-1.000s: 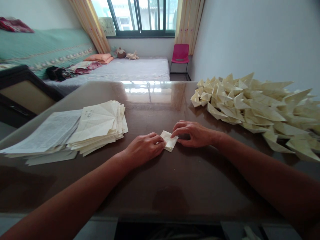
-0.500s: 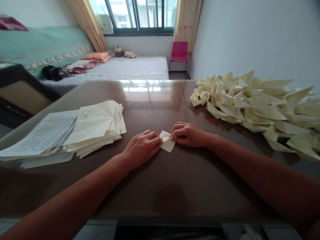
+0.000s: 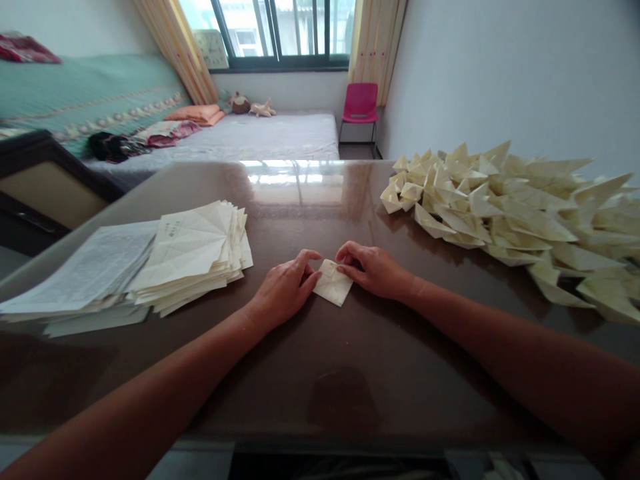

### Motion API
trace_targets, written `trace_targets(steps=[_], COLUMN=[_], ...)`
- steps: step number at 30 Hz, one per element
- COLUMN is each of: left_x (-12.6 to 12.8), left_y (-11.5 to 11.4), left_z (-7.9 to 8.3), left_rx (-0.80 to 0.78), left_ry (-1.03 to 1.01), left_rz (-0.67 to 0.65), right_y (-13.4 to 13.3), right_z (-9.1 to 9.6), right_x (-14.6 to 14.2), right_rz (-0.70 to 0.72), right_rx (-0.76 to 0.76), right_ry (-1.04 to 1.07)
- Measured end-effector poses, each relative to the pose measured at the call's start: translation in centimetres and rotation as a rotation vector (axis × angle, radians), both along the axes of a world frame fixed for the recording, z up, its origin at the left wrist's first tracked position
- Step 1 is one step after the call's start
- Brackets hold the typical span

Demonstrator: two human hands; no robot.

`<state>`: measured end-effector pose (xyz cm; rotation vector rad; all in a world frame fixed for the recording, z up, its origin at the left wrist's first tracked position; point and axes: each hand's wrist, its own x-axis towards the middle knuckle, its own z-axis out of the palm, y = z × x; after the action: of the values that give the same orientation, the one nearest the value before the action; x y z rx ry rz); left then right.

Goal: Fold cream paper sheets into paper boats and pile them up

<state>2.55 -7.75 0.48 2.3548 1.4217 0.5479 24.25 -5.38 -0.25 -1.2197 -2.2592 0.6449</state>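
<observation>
A small cream piece of folded paper (image 3: 334, 287) lies on the table in front of me, flat and roughly square, with creases across it. My left hand (image 3: 285, 287) is at its left edge, thumb tip against the paper, index finger raised apart from the thumb. At the upper right edge, my right hand (image 3: 375, 268) has its thumb on the paper and its index finger curled close by; the other fingers are bent. The undersides of both hands are hidden.
Left of my hands lie a stack of creased cream sheets (image 3: 187, 243) and some printed papers (image 3: 85, 267). A large heap of folded paper shapes (image 3: 500, 207) covers the right side of the glossy brown table (image 3: 280, 387). Beyond stand a bed (image 3: 290, 137) and a pink chair (image 3: 361, 103).
The raised fold in the middle of the paper now lies flat. My left fingers have spread and lifted off, and my right fingers have moved to the paper's upper edge.
</observation>
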Motion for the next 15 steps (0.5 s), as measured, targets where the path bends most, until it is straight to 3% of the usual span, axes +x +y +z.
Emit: trace_targets(steps=[10, 15], left_x=[0.48, 0.25], left_y=[-0.14, -0.21], left_z=[-0.10, -0.54], left_rx=[0.158, 0.279], left_ry=[0.220, 0.238], left_rz=[-0.047, -0.162], right_y=[0.07, -0.34], right_z=[-0.56, -0.07], right_x=[0.12, 0.16], right_rz=[0.042, 0.088], right_rx=[0.123, 0.209], right_ry=[-0.101, -0.194])
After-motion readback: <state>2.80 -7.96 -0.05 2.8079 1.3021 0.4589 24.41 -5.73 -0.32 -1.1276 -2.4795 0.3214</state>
